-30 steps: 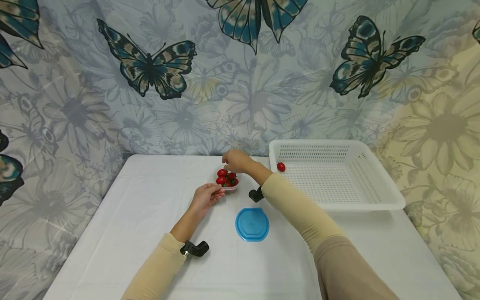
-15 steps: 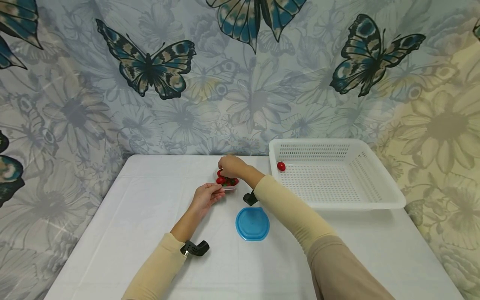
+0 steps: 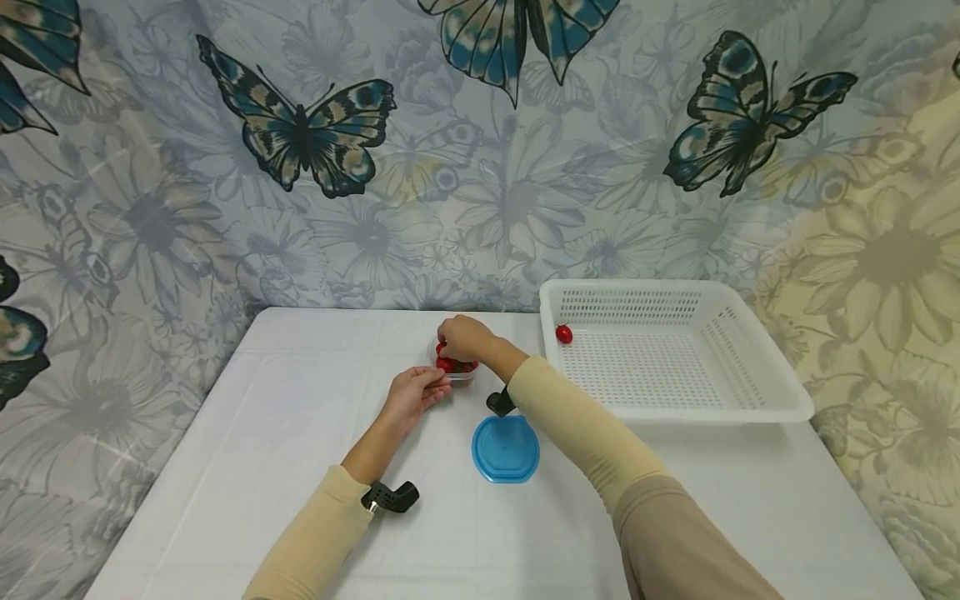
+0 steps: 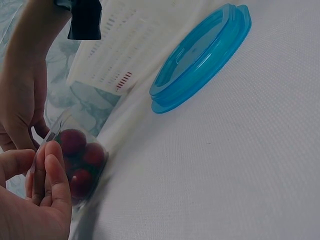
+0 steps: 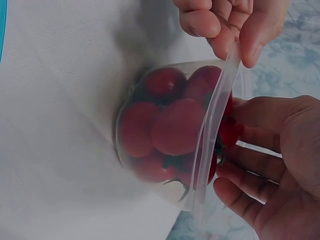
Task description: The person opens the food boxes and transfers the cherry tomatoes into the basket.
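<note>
A clear plastic container (image 5: 214, 117) full of red cherry tomatoes (image 5: 175, 127) stands near the back edge of the table. Its rim is pinched between the thumb and fingers of my left hand (image 3: 411, 398), as the right wrist view shows. My right hand (image 3: 467, 338) reaches over the container's mouth from the far side. In the right wrist view its thumb and fingers close around a cherry tomato (image 5: 231, 132) at the top of the pile. From the head view, that hand hides part of the tomatoes.
A round blue lid (image 3: 505, 450) lies on the white-covered table (image 3: 300, 417) in front of the container. To the right stands a white perforated basket (image 3: 675, 408) with one cherry tomato (image 3: 564, 334) in its left corner. A butterfly-patterned wall covering (image 3: 517, 200) rises directly behind.
My right hand has come down from above the container to its tomatoes. The left hand keeps its place at the rim. Lid and basket have stayed put.
</note>
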`<state>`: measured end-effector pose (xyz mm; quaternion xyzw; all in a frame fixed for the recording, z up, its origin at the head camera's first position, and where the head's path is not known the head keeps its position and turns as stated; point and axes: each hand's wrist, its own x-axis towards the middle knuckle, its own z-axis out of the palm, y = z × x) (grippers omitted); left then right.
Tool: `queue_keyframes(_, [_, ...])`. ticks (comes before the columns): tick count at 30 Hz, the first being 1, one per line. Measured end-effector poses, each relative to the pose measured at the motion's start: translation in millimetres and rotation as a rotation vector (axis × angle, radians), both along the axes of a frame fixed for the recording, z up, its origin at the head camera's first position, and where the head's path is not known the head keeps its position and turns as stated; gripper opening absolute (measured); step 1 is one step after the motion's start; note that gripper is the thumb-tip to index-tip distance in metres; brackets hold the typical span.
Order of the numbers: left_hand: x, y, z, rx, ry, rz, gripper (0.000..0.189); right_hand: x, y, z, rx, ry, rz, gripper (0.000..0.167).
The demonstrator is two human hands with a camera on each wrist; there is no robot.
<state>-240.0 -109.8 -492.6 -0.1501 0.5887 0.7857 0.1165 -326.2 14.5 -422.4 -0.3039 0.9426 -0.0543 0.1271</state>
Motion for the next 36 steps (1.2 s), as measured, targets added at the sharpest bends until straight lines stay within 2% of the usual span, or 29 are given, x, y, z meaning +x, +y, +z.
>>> queue_keyframes(12, [0.3, 0.6, 0.2, -0.010, -0.008, 0.010, 0.014, -2.5, 2.5, -0.2, -0.052, -0.004, -0.002, 0.030])
queue_keyframes(17, [1.5, 0.2, 0.9, -0.017, -0.008, 0.000, 0.014, -3.3, 5.5, 7.9, -0.065, -0.025, -0.020, 0.028])
queue_keyframes(22, [0.6, -0.6, 0.8, -0.017, -0.004, -0.004, 0.016, -6.3, 9.4, 16.4, -0.042, -0.016, -0.004, 0.026])
queue_keyframes(36, [0.2, -0.4, -0.7, -0.024, -0.012, 0.002, 0.014, -13.7, 20.7, 28.7, -0.048, -0.018, -0.011, 0.024])
